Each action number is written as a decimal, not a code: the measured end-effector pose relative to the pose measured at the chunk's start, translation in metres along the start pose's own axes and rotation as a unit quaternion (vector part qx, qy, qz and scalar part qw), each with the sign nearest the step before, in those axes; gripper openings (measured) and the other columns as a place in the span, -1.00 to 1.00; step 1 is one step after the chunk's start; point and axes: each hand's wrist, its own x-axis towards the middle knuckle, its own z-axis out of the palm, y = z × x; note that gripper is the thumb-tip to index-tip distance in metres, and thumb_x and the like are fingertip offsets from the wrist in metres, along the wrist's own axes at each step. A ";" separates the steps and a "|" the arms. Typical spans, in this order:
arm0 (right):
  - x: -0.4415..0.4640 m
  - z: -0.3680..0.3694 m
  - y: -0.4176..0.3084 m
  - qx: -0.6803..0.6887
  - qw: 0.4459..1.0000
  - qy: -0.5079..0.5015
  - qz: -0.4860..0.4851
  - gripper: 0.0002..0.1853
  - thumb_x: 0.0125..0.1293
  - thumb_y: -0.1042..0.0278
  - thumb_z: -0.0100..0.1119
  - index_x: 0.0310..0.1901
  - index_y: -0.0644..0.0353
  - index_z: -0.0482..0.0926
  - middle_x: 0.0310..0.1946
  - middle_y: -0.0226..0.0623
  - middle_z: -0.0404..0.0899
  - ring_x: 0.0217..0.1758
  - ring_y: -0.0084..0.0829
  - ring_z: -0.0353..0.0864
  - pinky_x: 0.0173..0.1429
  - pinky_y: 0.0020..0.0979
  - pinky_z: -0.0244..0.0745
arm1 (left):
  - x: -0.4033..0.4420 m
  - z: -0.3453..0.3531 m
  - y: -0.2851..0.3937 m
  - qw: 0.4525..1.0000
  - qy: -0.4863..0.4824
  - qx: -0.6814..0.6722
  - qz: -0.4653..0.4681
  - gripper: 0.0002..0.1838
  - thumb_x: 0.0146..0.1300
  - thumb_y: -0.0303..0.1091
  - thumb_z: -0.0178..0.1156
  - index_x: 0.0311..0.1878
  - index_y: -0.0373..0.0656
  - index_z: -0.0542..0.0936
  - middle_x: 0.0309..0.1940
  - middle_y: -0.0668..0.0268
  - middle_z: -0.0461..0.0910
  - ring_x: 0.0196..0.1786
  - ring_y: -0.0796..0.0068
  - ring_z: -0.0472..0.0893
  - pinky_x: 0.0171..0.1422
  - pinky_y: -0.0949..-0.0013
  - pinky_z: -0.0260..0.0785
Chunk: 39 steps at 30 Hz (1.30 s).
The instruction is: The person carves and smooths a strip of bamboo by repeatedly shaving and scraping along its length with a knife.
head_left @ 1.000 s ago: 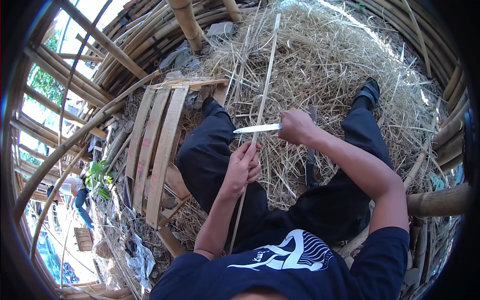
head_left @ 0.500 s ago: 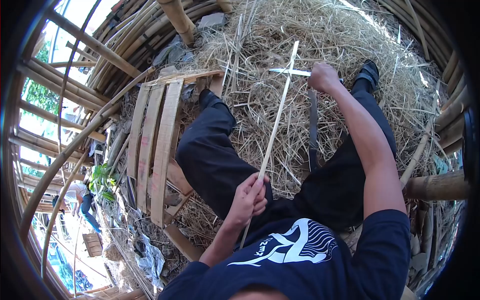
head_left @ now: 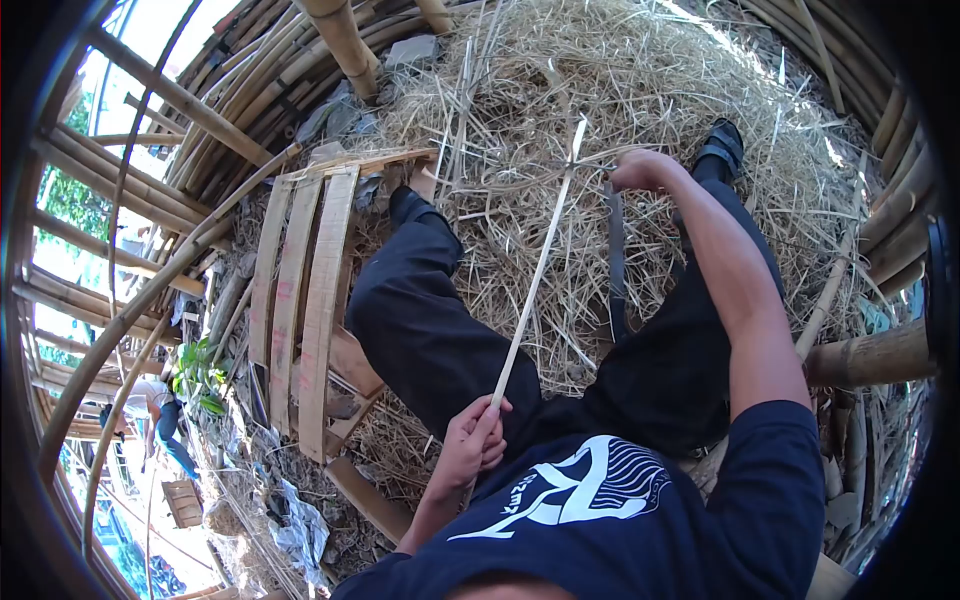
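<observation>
My left hand (head_left: pixel 474 440) is closed round the lower part of a thin pale bamboo strip (head_left: pixel 538 270), close to my shirt. The strip slants up and to the right, away from me. Near its far tip my right hand (head_left: pixel 638 172) is closed on the knife, whose blade (head_left: pixel 590 163) is thin and hard to make out against the straw, crossing the strip. Below my right hand a long dark flat tool (head_left: pixel 616 265) lies on the straw between my legs.
Dry shavings (head_left: pixel 530 210) cover the ground between my feet. A slatted wooden pallet (head_left: pixel 325 310) stands left of my left leg. Bamboo poles (head_left: pixel 345 45) rise at the back, and a thick pole (head_left: pixel 870 355) lies right. Another person (head_left: pixel 160 415) is far off at the left.
My right hand has moved away from me along the strip, towards its far end, with the knife. My left hand has come back towards my body, drawing the strip with it.
</observation>
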 end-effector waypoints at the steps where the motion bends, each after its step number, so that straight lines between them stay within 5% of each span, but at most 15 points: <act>1: 0.000 -0.002 -0.005 -0.001 1.000 -0.001 -0.005 -0.73 0.15 0.18 0.15 -0.50 0.22 0.62 -0.50 -0.23 0.65 -0.45 -0.28 0.66 -0.36 -0.25 0.53 | 0.001 -0.003 0.003 1.000 -0.005 0.015 0.003 -0.79 0.53 -0.27 -0.12 0.00 -0.19 0.40 -0.68 0.55 0.10 -0.75 0.81 0.04 -0.69 0.62 -0.15; 2: -0.004 -0.004 -0.008 0.223 0.963 -0.151 0.031 -0.70 0.21 0.16 0.15 -0.61 0.11 0.47 -0.65 -0.38 0.47 -0.63 -0.42 0.45 -0.53 -0.35 0.34 | 0.004 -0.003 0.004 1.000 -0.008 0.024 0.007 -0.77 0.52 -0.27 -0.11 0.04 -0.19 0.41 -0.67 0.55 0.10 -0.74 0.81 0.06 -0.68 0.63 -0.13; 3: -0.009 -0.010 -0.009 0.430 0.853 -0.287 0.068 -0.59 0.26 0.14 0.14 -0.72 -0.01 0.32 -0.80 -0.52 0.29 -0.81 -0.56 0.23 -0.71 -0.44 0.14 | 0.005 -0.002 0.002 1.000 -0.008 0.023 0.008 -0.77 0.52 -0.27 -0.11 0.04 -0.19 0.41 -0.67 0.55 0.10 -0.74 0.81 0.06 -0.68 0.63 -0.13; 4: -0.023 -0.009 -0.021 0.502 0.805 -0.313 0.051 -0.48 0.35 0.17 0.08 -0.72 -0.16 0.06 -0.83 -0.71 -0.03 -0.83 -0.76 -0.15 -0.71 -0.61 -0.22 | 0.009 -0.001 0.001 1.000 -0.006 0.023 0.006 -0.77 0.52 -0.28 -0.12 0.05 -0.20 0.40 -0.67 0.54 0.11 -0.75 0.81 0.05 -0.69 0.63 -0.13; 5: -0.027 -0.008 -0.026 0.543 0.758 -0.360 0.038 -0.49 0.38 0.17 0.06 -0.72 -0.13 0.09 -0.84 -0.71 0.03 -0.83 -0.77 -0.08 -0.72 -0.60 -0.17 | 0.014 0.001 0.001 1.000 -0.006 0.024 0.006 -0.76 0.53 -0.28 -0.13 0.06 -0.21 0.40 -0.67 0.53 0.11 -0.76 0.80 0.04 -0.70 0.64 -0.13; 7: -0.038 -0.005 -0.043 0.557 0.756 -0.342 0.039 -0.52 0.36 0.18 0.08 -0.72 -0.07 0.16 -0.81 -0.68 0.07 -0.81 -0.75 -0.03 -0.72 -0.57 -0.08 | 0.025 -0.001 0.002 0.999 -0.005 0.039 0.012 -0.75 0.52 -0.29 -0.12 0.11 -0.21 0.39 -0.66 0.53 0.13 -0.74 0.81 0.06 -0.69 0.64 -0.11; 10: -0.062 -0.002 -0.080 0.380 0.915 -0.134 -0.008 -0.60 0.26 0.16 0.21 -0.64 0.17 0.39 -0.73 -0.51 0.26 -0.75 -0.64 0.19 -0.68 -0.48 0.13 | 0.042 0.002 0.009 0.997 0.002 0.061 0.040 -0.70 0.51 -0.30 -0.09 0.20 -0.19 0.37 -0.63 0.53 0.17 -0.72 0.82 0.09 -0.67 0.66 -0.08; 13: -0.088 -0.001 -0.109 0.184 0.976 -0.030 -0.111 -0.58 0.25 0.08 0.19 -0.46 0.37 0.52 -0.66 -0.15 0.47 -0.55 -0.19 0.54 -0.36 -0.18 0.46 | 0.064 0.013 0.026 0.995 0.006 0.064 0.072 -0.63 0.50 -0.33 -0.07 0.30 -0.16 0.33 -0.58 0.52 0.22 -0.68 0.84 0.12 -0.64 0.67 -0.04; 15: -0.105 0.005 -0.121 0.173 0.969 0.014 -0.174 -0.56 0.29 0.03 0.15 -0.35 0.38 0.54 -0.55 0.01 0.54 -0.35 0.02 0.59 -0.13 -0.09 0.46 | 0.082 0.017 0.036 0.990 0.024 0.095 0.102 -0.65 0.49 -0.32 -0.05 0.28 -0.13 0.36 -0.54 0.55 0.25 -0.66 0.86 0.12 -0.63 0.69 -0.06; 19: -0.105 0.025 -0.120 0.145 0.947 0.093 -0.273 -0.61 0.35 0.06 0.12 -0.24 0.34 0.53 -0.43 0.04 0.57 -0.29 0.05 0.57 -0.14 -0.08 0.42 | 0.109 0.021 0.054 0.981 0.037 0.132 0.140 -0.62 0.50 -0.35 -0.07 0.33 -0.12 0.35 -0.56 0.54 0.27 -0.69 0.85 0.10 -0.64 0.67 -0.05; 23: -0.123 0.009 -0.132 0.136 0.949 0.059 -0.277 -0.63 0.41 0.05 0.00 -0.20 0.29 0.44 -0.41 0.09 0.56 -0.24 0.11 0.56 -0.14 0.02 0.40 | 0.119 0.027 0.065 0.979 0.045 0.114 0.162 -0.61 0.49 -0.36 -0.05 0.35 -0.08 0.36 -0.58 0.57 0.24 -0.69 0.86 0.10 -0.64 0.67 -0.06; 27: -0.124 0.009 -0.137 0.183 0.943 0.034 -0.276 -0.62 0.47 0.02 -0.11 -0.16 0.27 0.37 -0.48 0.08 0.53 -0.28 0.14 0.54 -0.22 0.05 0.36 | 0.122 0.029 0.074 0.977 0.046 0.128 0.164 -0.61 0.48 -0.36 -0.04 0.34 -0.07 0.37 -0.60 0.60 0.22 -0.69 0.86 0.09 -0.65 0.66 -0.07; 32: -0.116 0.023 -0.135 0.161 0.937 0.097 -0.293 -0.63 0.49 0.03 -0.19 -0.15 0.24 0.35 -0.53 0.05 0.51 -0.36 0.14 0.52 -0.29 0.07 0.32 | 0.138 0.024 0.062 0.916 0.113 0.252 0.290 -0.65 0.46 -0.40 0.00 0.27 -0.15 0.46 -0.59 0.61 0.26 -0.60 0.84 0.17 -0.57 0.63 -0.02; 39: -0.113 0.034 -0.139 0.163 0.925 0.119 -0.321 -0.64 0.48 0.03 -0.16 -0.23 0.21 0.39 -0.57 0.01 0.49 -0.39 0.12 0.51 -0.30 0.06 0.33 | 0.137 0.026 0.068 0.892 0.150 0.306 0.296 -0.79 0.43 -0.45 0.04 0.05 -0.26 0.55 -0.58 0.60 0.27 -0.56 0.84 0.19 -0.53 0.60 -0.01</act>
